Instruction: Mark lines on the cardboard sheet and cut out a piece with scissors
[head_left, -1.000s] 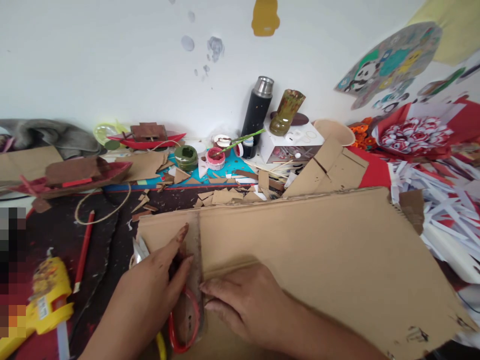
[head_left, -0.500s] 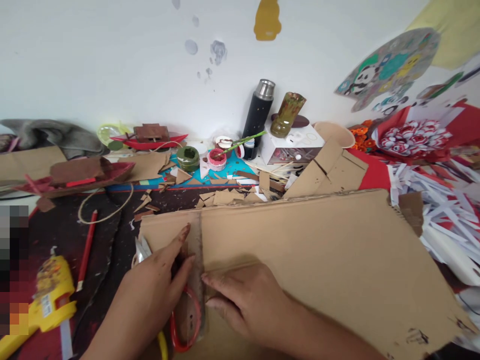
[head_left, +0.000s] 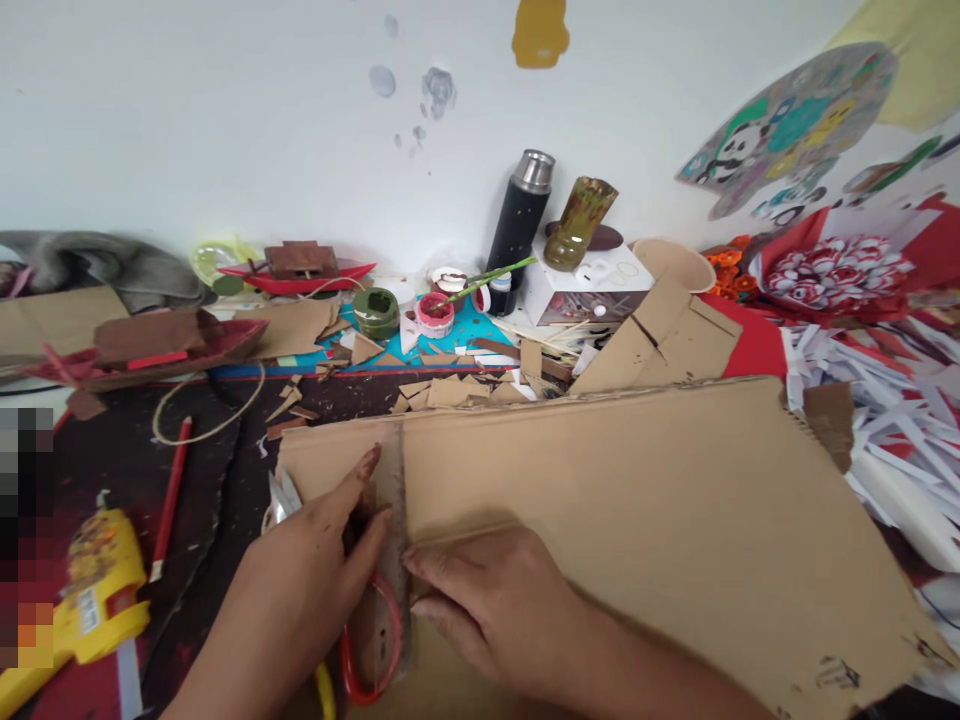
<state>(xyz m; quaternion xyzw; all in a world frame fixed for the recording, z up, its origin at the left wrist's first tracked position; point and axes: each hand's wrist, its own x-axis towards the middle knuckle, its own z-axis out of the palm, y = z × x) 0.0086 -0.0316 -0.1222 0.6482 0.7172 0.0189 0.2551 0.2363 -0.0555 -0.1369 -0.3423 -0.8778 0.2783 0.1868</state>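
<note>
A big sheet of brown cardboard (head_left: 637,480) lies in front of me, with a clear ruler (head_left: 391,470) running up and down across its left part. My left hand (head_left: 315,560) rests on the ruler, index finger and thumb spread on it. Scissors (head_left: 384,660) lie beneath that hand, their blades showing at its left and a red handle loop at its right. My right hand (head_left: 495,600) has its curled fingers at the ruler's right edge; anything between the fingertips is hidden.
At the left are a yellow glue gun (head_left: 109,580), a red pencil (head_left: 171,500) and a brown-red model boat (head_left: 165,350). Cardboard scraps (head_left: 457,390), paint pots (head_left: 376,312) and a black flask (head_left: 521,215) stand or lie behind the sheet. Paper strips (head_left: 885,410) heap at the right.
The view has shifted slightly. Both hands, the ruler and the scissors keep their places on the cardboard.
</note>
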